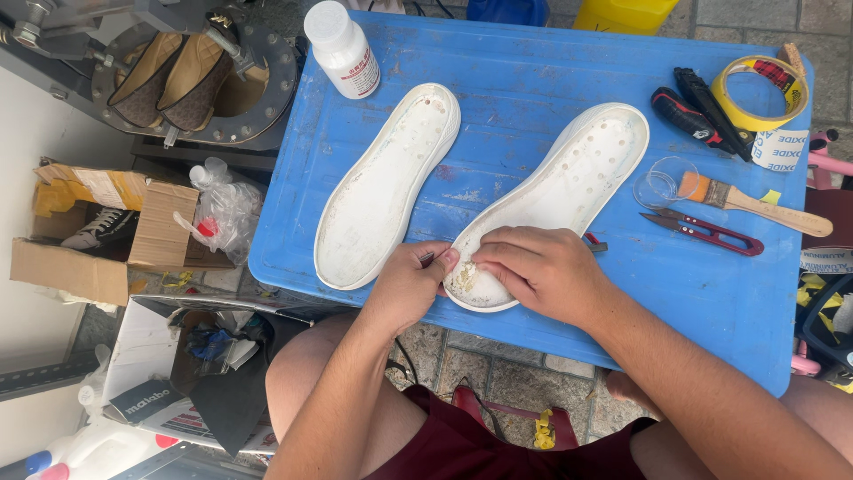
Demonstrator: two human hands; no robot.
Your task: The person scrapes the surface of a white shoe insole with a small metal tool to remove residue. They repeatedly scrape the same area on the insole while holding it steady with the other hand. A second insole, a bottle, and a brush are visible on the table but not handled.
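Note:
Two white rubber shoe soles lie hollow side up on a blue plastic lid [533, 71]. My right hand [542, 271] presses down on the heel end of the right sole [569, 182], where yellowish residue shows. My left hand [413, 284] is closed on a small thin tool whose dark tip pokes out by the thumb, right at that heel's edge. The left sole [386, 182] lies untouched beside it.
A white bottle [342, 49] stands at the lid's back left. On the right lie a glue brush [755, 203] across a small clear dish [662, 185], red snips [706, 231], a utility knife [689, 116] and yellow tape [760, 89]. Cardboard boxes sit at left.

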